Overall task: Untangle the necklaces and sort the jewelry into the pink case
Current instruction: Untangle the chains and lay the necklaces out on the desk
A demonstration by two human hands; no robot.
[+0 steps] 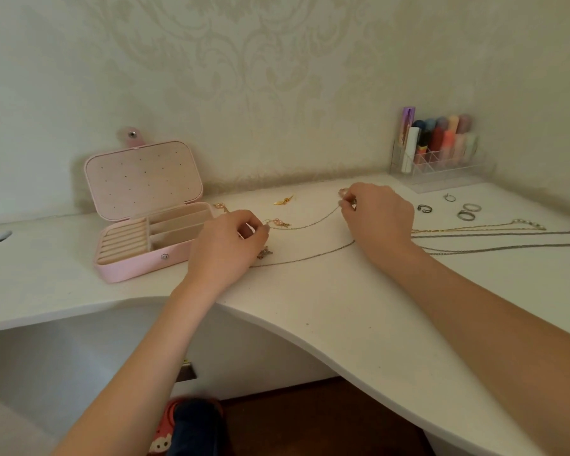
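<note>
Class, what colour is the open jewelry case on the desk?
Pink, with a paler lining: the jewelry case, head view.

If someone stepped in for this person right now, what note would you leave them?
Left hand and right hand each pinch one end of a thin chain, stretched between them over the desk.
The pink case stands open at the left; I see no jewelry in its compartments.
Other necklaces lie straightened at the right, rings behind them, gold pieces near the wall.
Done: chains mostly separated. Left: put everything into the case.
</note>
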